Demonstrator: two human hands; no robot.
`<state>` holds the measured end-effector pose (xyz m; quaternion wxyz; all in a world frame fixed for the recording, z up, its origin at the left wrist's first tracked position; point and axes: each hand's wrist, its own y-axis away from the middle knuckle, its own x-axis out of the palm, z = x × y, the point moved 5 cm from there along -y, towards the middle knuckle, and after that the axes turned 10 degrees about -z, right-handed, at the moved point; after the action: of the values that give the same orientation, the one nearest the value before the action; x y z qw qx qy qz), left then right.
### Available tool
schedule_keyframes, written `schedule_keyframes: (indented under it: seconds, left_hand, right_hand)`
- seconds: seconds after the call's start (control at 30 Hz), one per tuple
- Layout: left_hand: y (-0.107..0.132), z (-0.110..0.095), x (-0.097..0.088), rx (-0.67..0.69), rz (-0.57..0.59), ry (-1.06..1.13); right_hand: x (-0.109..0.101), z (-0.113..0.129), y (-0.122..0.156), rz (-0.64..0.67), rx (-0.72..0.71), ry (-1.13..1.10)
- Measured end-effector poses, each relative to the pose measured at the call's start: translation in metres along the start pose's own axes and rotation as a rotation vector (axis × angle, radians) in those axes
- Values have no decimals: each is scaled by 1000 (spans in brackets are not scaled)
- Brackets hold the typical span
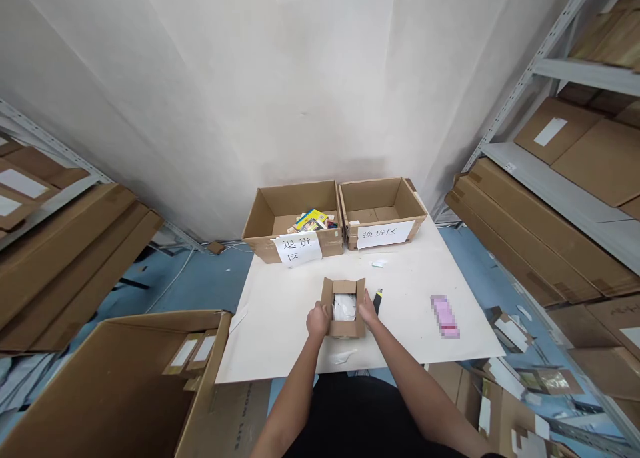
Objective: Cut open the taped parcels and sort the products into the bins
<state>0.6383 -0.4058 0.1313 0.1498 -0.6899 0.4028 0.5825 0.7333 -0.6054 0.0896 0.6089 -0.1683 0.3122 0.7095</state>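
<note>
A small cardboard box (344,329) stands on the white table with its flaps folded out. White wrapping (345,307), perhaps paper or plastic, shows inside it. My left hand (319,320) is closed on the box's left side, and my right hand (368,309) grips the right side. Just right of my right hand lies a black utility knife (377,302) with a yellow tip. Whatever the wrapping covers is hidden.
Two cardboard bins with handwritten signs stand at the table's (410,338) back; the left bin (325,245) holds colourful packets. A blurred pink item (445,317) lies at right. A large carton (120,338) stands lower left. Loaded shelves (575,78) flank the table.
</note>
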Motion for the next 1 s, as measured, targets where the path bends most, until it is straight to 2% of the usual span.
schedule_keyframes:
  seconds: [0.07,0.1,0.17,0.23,0.3,0.37,0.47,0.6,0.73,0.87,0.93,1.0]
  left_hand:
    - [0,-1,-1,47,-43,11]
    - [0,-5,-1,113,-84,0]
    - [3,-20,3,318,-128,-45]
    - [11,-39,15,520,-42,-83]
    - [19,-50,29,607,85,-97]
    - [25,-52,34,606,134,-75]
    - [34,-45,28,622,127,60]
    - [43,-21,17,646,180,223]
    - [47,0,25,603,204,163]
    - [50,-3,42,586,128,79]
    - [52,-10,47,561,104,72]
    - [54,-18,49,544,113,78]
  right_hand:
    - [-12,-13,4,-15,18,15]
    - [-17,-18,8,-46,20,63]
    - [-22,-17,16,-116,-82,219]
    - [-17,-5,24,-101,-270,362]
    - [-7,10,26,-6,-422,443]
    - [-1,20,21,72,-444,496]
    - [-3,28,2,104,-357,576]
    - [-8,40,-24,60,-336,593]
    - [6,47,-47,148,-254,618]
    - [18,45,-58,199,-147,626]
    - [15,44,-56,153,-183,634]
    - [6,46,-47,56,-295,617]
